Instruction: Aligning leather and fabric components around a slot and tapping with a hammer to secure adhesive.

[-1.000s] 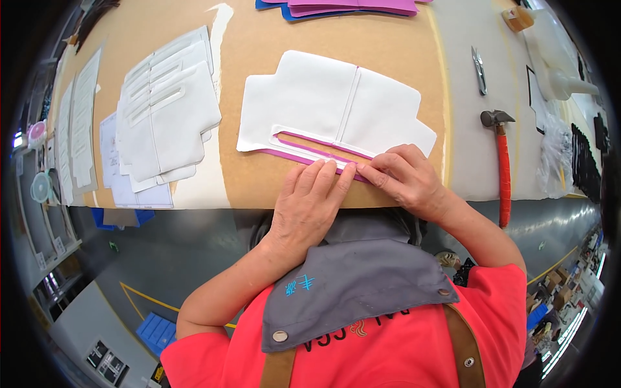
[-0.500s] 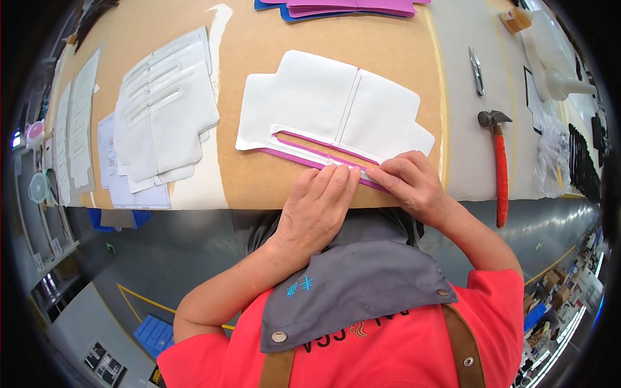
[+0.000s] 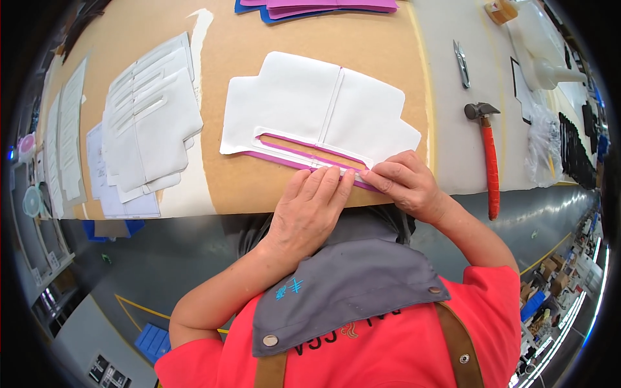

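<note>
A cut white panel (image 3: 301, 97) with stepped corners lies before me on the table. A seam runs down it, and near its front edge is a long narrow slot lined in purple (image 3: 310, 148). Purple material (image 3: 275, 158) also shows along the front edge. My left hand (image 3: 310, 200) lies with fingers stretched over the white strip between slot and front edge, fingertips pressing on it. Close to those fingertips, at the slot's right end, my right hand (image 3: 404, 187) has thumb and forefinger pinched on the panel's front edge. What lies under the fingers is hidden.
Overlapping white panels (image 3: 152, 123) with slots lie at left over paper sheets (image 3: 132, 202). Purple and blue pieces (image 3: 330, 8) are stacked at the far edge. To the right are snips (image 3: 461, 64), a red-handled hammer (image 3: 490, 161) overhanging the front edge, and a plastic bottle (image 3: 540, 58).
The whole view has shifted, so the table's things appear a little further left. Both hands stay at nearly the same place on the panel, the right fingers still pinching its edge.
</note>
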Demonstrator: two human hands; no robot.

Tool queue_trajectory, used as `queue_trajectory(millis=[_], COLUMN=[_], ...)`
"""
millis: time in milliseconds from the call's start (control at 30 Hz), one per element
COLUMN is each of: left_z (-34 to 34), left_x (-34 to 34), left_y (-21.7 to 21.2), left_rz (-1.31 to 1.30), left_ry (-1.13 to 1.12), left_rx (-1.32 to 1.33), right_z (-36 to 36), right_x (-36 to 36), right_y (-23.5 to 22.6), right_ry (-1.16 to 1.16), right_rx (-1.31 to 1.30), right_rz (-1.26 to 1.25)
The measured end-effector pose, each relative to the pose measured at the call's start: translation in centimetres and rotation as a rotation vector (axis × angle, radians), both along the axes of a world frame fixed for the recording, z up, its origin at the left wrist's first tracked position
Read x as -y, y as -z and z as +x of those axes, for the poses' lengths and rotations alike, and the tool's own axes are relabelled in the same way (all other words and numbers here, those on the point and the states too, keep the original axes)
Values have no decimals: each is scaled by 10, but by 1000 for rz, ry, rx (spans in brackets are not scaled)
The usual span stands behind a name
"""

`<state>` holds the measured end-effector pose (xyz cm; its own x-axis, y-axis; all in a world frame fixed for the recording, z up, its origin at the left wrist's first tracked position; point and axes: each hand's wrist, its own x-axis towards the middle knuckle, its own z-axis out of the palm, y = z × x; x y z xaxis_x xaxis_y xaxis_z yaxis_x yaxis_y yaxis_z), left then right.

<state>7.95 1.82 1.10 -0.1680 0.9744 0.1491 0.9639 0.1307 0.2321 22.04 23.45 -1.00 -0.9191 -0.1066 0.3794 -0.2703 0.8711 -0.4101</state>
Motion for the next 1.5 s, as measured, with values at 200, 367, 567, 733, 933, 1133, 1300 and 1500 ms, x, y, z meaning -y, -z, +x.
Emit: queue_trajectory(millis=[200,367,567,733,933,1133,1300,1500], left_z=[2,1,1,0,-27,-38,-37,-31], left_x=[-2,-3,-9,-12,12,15,23,18], left_y=[0,-1,-1,-1,1,8,26,25], left_rz=[7,-15,24,134,188,226,246,288], left_ry=[27,40,24,-24,-121,-204,-224,-235], left_rx=[10,13,72,239,204,166,158,184], right_z=[3,6,9,26,116,86,16,-12], right_x=[-1,-3,-15,-61,-99,-58,8,19], right_y=[1,0,-7,-21,-10,-41,-72,-60], right_ry=[73,-1,152,841,1322,1293,637,302], right_rx=[31,12,11,-21,288,236,203,5], right_rz=[-90,24,-82,103,-6,-482,-344,-130])
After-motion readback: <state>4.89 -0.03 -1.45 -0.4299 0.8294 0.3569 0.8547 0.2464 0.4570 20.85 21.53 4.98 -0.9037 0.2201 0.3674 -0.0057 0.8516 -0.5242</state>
